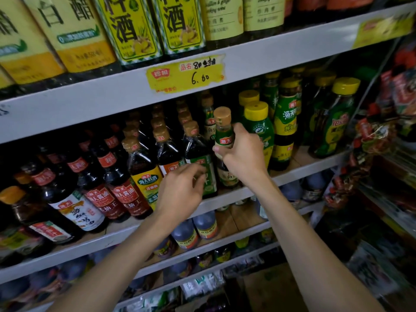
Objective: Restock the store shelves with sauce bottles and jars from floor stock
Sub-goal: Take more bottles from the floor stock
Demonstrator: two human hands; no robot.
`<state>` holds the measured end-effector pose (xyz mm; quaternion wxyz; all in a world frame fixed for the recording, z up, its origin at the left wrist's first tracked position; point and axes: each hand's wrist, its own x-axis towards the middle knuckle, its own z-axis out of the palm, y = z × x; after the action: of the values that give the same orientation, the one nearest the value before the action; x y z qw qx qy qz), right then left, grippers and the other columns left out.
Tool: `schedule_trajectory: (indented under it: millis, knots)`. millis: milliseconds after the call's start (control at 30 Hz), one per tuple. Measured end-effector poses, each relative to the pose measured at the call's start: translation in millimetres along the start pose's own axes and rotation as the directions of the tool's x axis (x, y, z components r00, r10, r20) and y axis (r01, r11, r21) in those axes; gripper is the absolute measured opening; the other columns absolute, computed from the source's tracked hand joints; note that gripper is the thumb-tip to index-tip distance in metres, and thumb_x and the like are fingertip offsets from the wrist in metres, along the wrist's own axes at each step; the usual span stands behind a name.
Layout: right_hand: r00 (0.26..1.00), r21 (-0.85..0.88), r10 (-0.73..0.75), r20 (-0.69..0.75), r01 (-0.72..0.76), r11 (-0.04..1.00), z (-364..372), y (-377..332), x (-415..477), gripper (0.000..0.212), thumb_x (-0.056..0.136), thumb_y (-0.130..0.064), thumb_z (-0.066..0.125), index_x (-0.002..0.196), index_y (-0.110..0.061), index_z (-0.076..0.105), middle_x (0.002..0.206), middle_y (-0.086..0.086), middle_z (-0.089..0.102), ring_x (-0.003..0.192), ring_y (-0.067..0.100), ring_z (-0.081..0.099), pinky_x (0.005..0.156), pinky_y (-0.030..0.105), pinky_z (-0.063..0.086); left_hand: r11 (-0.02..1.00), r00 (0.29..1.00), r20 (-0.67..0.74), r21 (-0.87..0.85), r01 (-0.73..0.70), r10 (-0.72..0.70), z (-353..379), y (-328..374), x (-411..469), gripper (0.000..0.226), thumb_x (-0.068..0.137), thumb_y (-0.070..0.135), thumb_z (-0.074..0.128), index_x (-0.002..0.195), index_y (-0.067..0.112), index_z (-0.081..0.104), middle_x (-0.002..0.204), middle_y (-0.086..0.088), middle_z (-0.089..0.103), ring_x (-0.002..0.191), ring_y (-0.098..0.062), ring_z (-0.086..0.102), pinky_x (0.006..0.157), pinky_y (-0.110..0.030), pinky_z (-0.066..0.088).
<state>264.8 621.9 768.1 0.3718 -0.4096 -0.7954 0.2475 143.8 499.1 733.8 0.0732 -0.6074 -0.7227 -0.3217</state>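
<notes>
Shelving (pixel 90 104) is spanning the whole view in grey tiers. The middle tier is carrying dark sauce bottles (pixel 121 194) in tight files running front to back, with labels facing out, presumably so shoppers can read them. Right of those, green bottles with yellow caps (pixel 258 131) are standing as their own group, leaving a narrow slot between the two kinds. One small bottle (pixel 222 131) with a tan cap is standing upright in that slot near the shelf's front edge, probably being seated ahead of its like; whether its base is down is unclear. The right hand (pixel 243 154) is wrapping its neck and shoulder, fingers clamped around it, holding it vertical. The left hand (pixel 182 190) is hovering just beside a green-labelled bottle (pixel 202 174), fingers apart and loosely bent, gripping nothing, likely ready to steady neighbours. A yellow price tag (pixel 186 75) is sticking to the rail above.
</notes>
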Motion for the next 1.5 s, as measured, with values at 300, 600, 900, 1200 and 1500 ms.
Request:
schedule_trajectory:
  millis: [300,600,900,1200,1500]
  knots:
    - [0.998,-0.029,0.037,0.045,-0.036,0.999,24,8,30,0.039,0.084,-0.033,0.075,0.105,-0.008,0.054,0.096,0.013,0.070,0.089,0.036,0.066,0.071,0.043,0.055,0.998,0.995,0.077,0.013,0.061,-0.062,-2,-19,-18,0.014,0.091,0.013,0.063,0.103,0.014,0.071,0.098,0.001,0.069,0.085,-0.018,0.064,0.071,-0.037,0.054]
    - [0.989,0.048,0.040,0.139,-0.047,0.998,22,12,24,0.031,0.094,-0.019,0.062,0.121,-0.006,0.052,0.108,0.015,0.066,0.101,0.035,0.061,0.079,0.042,0.050,0.999,0.993,0.116,0.037,0.020,-0.025,7,-27,-7,0.016,0.089,0.010,0.063,0.102,0.014,0.071,0.097,-0.002,0.069,0.084,-0.020,0.064,0.069,-0.033,0.053]
    - [0.954,0.180,0.122,-0.274,-0.074,0.981,22,66,-134,0.028,0.092,-0.010,0.057,0.118,-0.007,0.067,0.103,0.008,0.072,0.091,0.017,0.065,0.078,0.027,0.051,0.980,0.924,0.329,-0.026,-0.197,0.194,73,2,-45,0.018,0.086,0.021,0.054,0.091,0.011,0.068,0.078,-0.015,0.070,0.070,-0.035,0.065,0.056,-0.041,0.052]
    - [0.131,-0.178,0.991,0.010,-0.975,0.130,121,333,-534,0.024,0.093,-0.017,0.055,0.111,-0.004,0.061,0.105,0.024,0.067,0.099,0.041,0.063,0.074,0.041,0.050,0.788,0.192,0.857,-0.321,-0.526,0.478,339,32,-260,0.018,0.093,0.025,0.049,0.091,0.014,0.063,0.096,-0.012,0.068,0.090,-0.033,0.062,0.069,-0.037,0.047]
    - [0.098,-0.356,0.976,0.194,-0.920,0.163,339,542,-687,0.060,0.093,-0.020,0.056,0.148,-0.020,0.031,0.127,0.020,0.057,0.105,0.037,0.061,0.078,0.042,0.052,0.778,-0.064,0.956,-0.272,-0.567,0.287,611,-60,-500,0.050,0.095,0.025,0.051,0.141,0.016,0.034,0.125,-0.013,0.053,0.107,-0.033,0.058,0.081,-0.043,0.050]
